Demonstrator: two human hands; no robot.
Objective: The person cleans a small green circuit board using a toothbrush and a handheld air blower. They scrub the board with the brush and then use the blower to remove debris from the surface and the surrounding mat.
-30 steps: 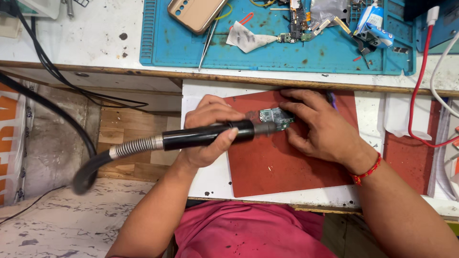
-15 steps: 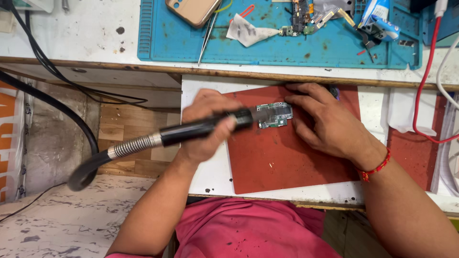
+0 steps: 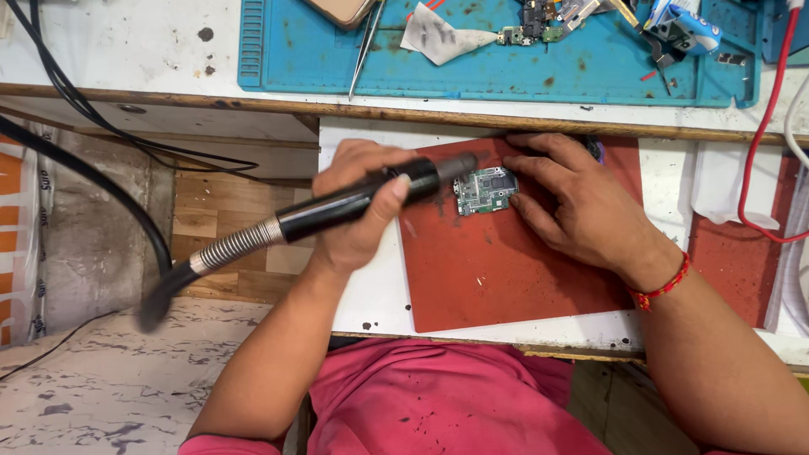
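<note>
A thick black hose blurs out of focus at the left before joining the black rotary handpiece, which the left hand grips in a closed fist, its tip hard to make out against the red mat. Just right of the tip, a small green circuit board lies on the mat, pinned at its right edge by the flat, spread fingers of the right hand. Compared with half a second earlier, the tool tip has drawn back leftward off the board, and the blue work mat above is cut off by the frame.
</note>
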